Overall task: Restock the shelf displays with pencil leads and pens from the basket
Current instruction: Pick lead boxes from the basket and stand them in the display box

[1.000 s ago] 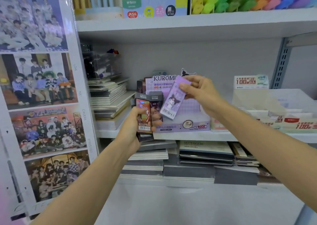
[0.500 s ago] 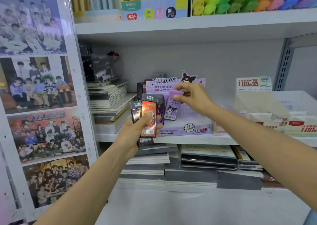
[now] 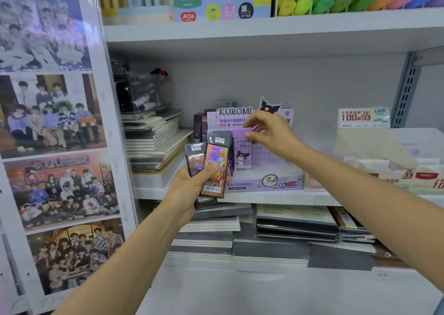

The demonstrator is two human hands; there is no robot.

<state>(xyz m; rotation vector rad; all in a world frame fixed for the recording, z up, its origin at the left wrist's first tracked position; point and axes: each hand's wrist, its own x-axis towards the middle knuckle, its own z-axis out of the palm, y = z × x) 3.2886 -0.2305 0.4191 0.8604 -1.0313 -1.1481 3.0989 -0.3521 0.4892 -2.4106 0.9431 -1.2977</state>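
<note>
Purple Kuromi lead pack point(image 3: 242, 153) is being pinched at its top end by the fingers point(image 3: 254, 137) of the right hand point(image 3: 272, 134). It is upright at the left part of the Kuromi display box point(image 3: 264, 183), which is sitting at the front edge of the middle shelf point(image 3: 312, 198). Ultraman lead packs point(image 3: 213, 168) are being gripped, fanned, in the left hand point(image 3: 192, 187), its fingers clenched round them, just before the box's left end. Notebook stacks point(image 3: 153, 146) are lying toward the shelf's left end.

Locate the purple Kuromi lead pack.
Head view, centre: purple Kuromi pack upright at the left end of the Kuromi display box, top pinched by the right hand, just right of the Ultraman packs in the left hand.
</note>
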